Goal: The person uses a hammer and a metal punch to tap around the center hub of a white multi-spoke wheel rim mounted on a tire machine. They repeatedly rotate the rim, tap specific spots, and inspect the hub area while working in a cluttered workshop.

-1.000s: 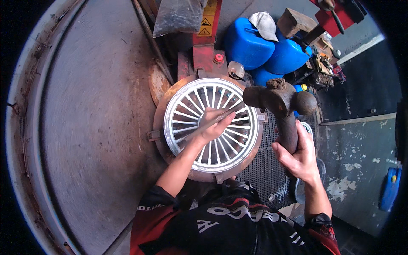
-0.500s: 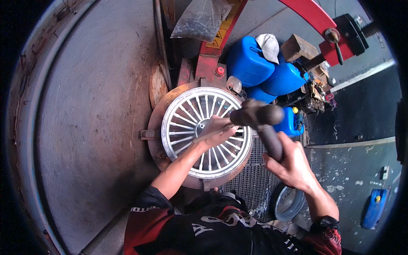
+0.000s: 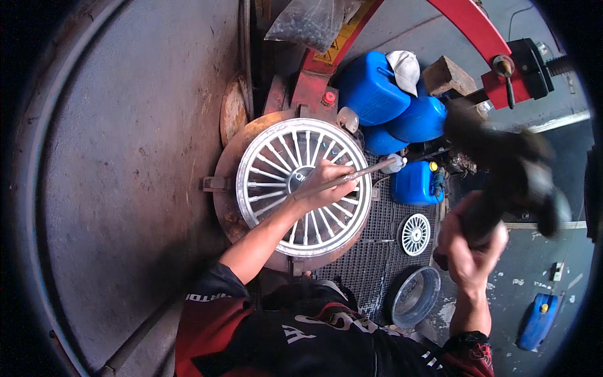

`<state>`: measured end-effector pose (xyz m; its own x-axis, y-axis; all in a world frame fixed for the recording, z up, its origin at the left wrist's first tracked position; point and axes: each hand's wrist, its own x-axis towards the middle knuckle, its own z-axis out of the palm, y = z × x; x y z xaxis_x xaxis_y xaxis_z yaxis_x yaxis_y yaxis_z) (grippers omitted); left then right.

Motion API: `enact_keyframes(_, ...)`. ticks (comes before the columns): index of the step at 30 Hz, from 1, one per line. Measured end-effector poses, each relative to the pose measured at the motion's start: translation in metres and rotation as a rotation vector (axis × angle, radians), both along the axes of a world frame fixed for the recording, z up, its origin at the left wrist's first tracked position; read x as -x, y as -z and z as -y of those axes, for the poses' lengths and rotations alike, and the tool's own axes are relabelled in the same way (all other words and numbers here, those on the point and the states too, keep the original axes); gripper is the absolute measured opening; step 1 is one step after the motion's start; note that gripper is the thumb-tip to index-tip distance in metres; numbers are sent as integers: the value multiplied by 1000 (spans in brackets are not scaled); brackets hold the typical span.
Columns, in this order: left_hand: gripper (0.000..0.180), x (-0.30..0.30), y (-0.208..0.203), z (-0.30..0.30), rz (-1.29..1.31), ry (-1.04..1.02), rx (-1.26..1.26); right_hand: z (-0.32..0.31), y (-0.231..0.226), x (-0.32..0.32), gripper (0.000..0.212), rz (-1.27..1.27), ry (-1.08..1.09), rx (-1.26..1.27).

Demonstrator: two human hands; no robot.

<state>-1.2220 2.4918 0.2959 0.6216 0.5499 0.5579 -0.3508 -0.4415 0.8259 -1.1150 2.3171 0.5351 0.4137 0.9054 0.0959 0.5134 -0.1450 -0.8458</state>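
Observation:
A silver multi-spoke alloy wheel (image 3: 249,217) lies flat on the round rusty plate of a red machine, in front of me. Over its centre, my left hand (image 3: 326,182) is closed around a thin metal rod (image 3: 367,170). The rod slants to the right, past the wheel's rim. My right hand (image 3: 468,251) grips a hammer (image 3: 509,176) raised to the right of the wheel. The hammer's head is smeared by motion and stands apart from the rod.
Clamp jaws (image 3: 215,183) stick out at the plate's edge. Blue jerrycans (image 3: 374,88) stand behind; a red machine arm (image 3: 468,25) curves overhead at right. On the dark mat (image 3: 352,270) are a round spoked cover (image 3: 415,234) and a metal basin (image 3: 416,297). A grey wall (image 3: 138,188) is at left.
My right hand has swung the hammer right, away from the wheel and rod. My left hand stays over the wheel, and the rod now shows at full length. The whole view has shifted slightly.

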Motion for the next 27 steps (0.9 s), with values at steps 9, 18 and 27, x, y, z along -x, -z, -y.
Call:
enact_keyframes(9,21,-3,8,10,-55,9,-31,-7,26,-6,28,288,-112,364)
enact_keyframes(18,14,3,5,14,-67,20,18,5,50,-5,40,370,-269,353)
enact_keyframes(27,18,-1,-1,10,34,-5,-35,1,18,3,18,-49,-133,-220)
